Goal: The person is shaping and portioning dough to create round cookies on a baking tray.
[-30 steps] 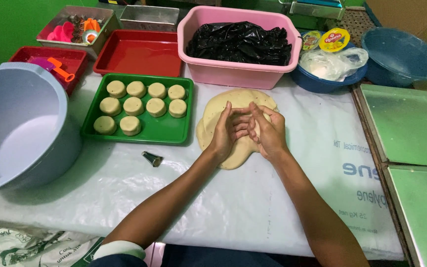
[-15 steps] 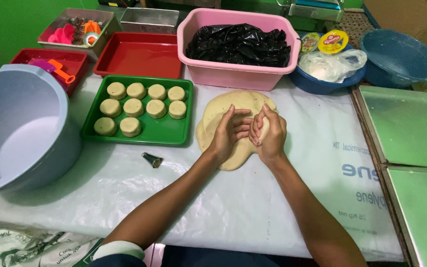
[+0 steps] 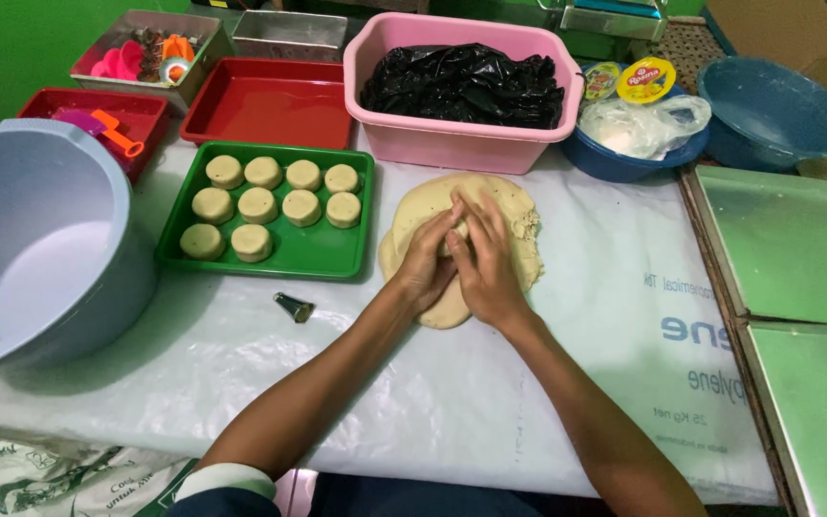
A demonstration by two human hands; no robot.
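Nearest the viewer, two bare forearms converging from the lower edge over a table covered in white plastic sheeting (image 3: 356, 402), presumably laid to keep dough off the tabletop. Left hand (image 3: 425, 263) and right hand (image 3: 483, 268) side by side, touching, fingers curled and pressed together around a small pale lump of dough (image 3: 462, 230), only a sliver of it visible between the fingertips; cupped this way apparently to round or pinch off a portion. Directly beneath both hands, a flattened slab of beige dough (image 3: 519, 225) lying on the sheeting, within easy reach as the source mass. Just left of the wrists, a small metal piping nozzle (image 3: 294, 306) lying on its side, apart from everything else. Further left, a large grey plastic basin (image 3: 40, 258) tilted toward the viewer, interior bare. Beyond the nozzle, a green tray (image 3: 323, 258) bearing ten round dough pucks (image 3: 258, 204) in three rows, spaced apart and not touching, the right part of the near row unfilled. Behind that, a red tray (image 3: 270, 101), a second red tray (image 3: 136, 110) holding an orange tool, and a metal tin (image 3: 98, 62) of coloured cutters. Behind the slab, a pink tub (image 3: 461, 144) filled with black plastic. Far right, two blue bowls (image 3: 777, 110), one holding clear bags and lidded cups, and green baking sheets (image 3: 796, 239) stacked along the table's edge.
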